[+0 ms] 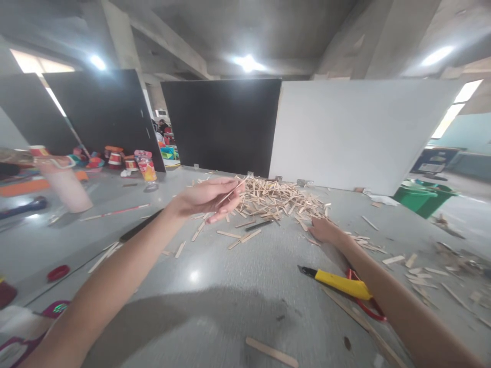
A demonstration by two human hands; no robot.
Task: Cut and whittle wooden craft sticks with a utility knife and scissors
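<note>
My left hand (217, 197) is raised over the table, its thumb and fingers closed on a thin wooden craft stick (231, 192). Behind it spreads a heap of loose craft sticks (278, 197). At the heap's right edge, my right hand (325, 231) is low against the table with its fingers bent together among the sticks; whatever is between the fingertips is hidden. A yellow utility knife (341, 283) lies near my right forearm, its black tip pointing left. Red-handled scissors (370, 304) are partly covered by that forearm.
Black (222, 128) and white (356, 133) upright panels border the table's back. A bottle (65, 179) and small toy drums (114, 157) stand at left. A dark blade-like strip (259, 225) lies before the heap. Green bins (418, 197) stand beyond the right edge.
</note>
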